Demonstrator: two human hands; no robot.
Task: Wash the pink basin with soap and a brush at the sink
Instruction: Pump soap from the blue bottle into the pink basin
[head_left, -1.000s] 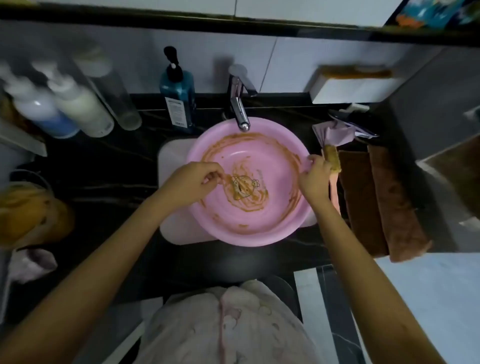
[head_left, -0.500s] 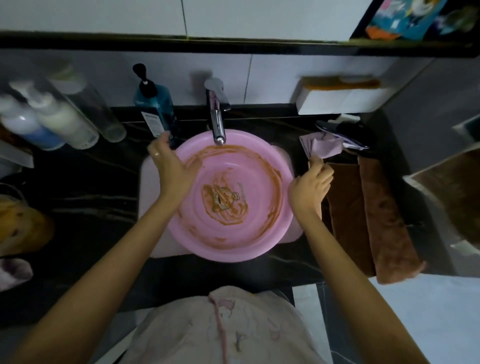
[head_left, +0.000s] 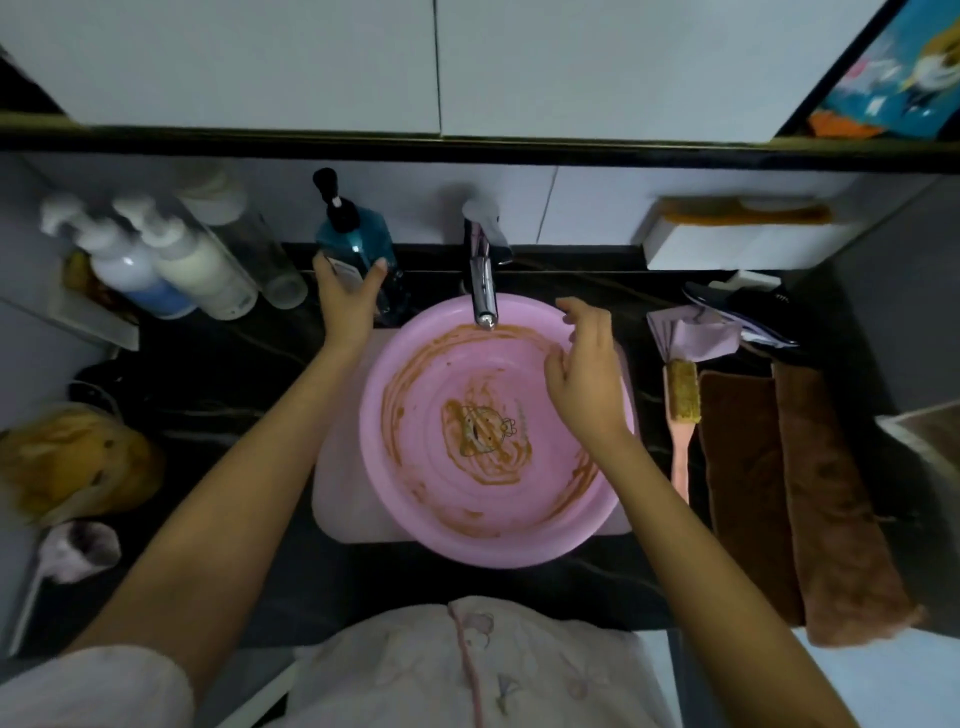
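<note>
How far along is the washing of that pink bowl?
Barely begun. Done: the pink basin sits under the tap. In hand: the left hand grips the blue pump bottle; the right hand hovers open over the basin. Left: brown smears coat it, and the brush lies untouched beside it.

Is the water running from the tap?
No: no stream falls from the tap spout, and the pink basin holds only brown smears.
</note>
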